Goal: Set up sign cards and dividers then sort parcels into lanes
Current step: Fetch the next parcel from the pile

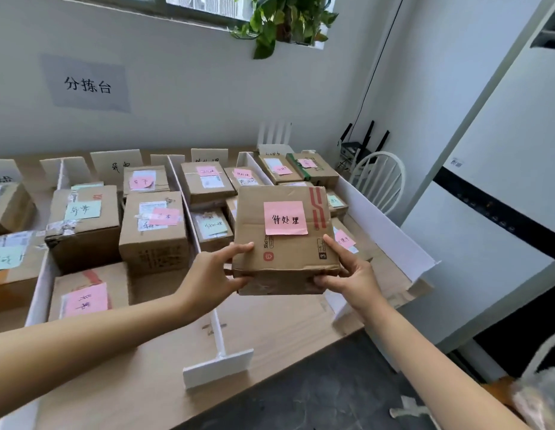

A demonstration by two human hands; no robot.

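1. Parcels (pixel 84 225) of brown cardboard, four of them, lie in the lane right of the left divider (pixel 43 280). This divider is a thin white board standing on its edge. One parcel carries a green paper note and three carry pink ones. A white sign card (pixel 116 166) stands behind them.
2. The middle divider (pixel 219 333), also a white board, stands on the wooden table (pixel 270 330) on a flat white foot.
3. The left hand (pixel 217 274) grips the near left corner of the held parcel (pixel 285 252), thumb on top and fingers curled under.
4. The held parcel is a flat, square, creased cardboard box. It is lifted above the parcels right of the middle divider. One square pink note (pixel 285 218) with handwriting is stuck on top.
5. The right hand (pixel 350 271) grips the near right corner in the same way.
6. The right divider (pixel 378 221) is a white board. A white spindle chair (pixel 381 178) stands beyond it.
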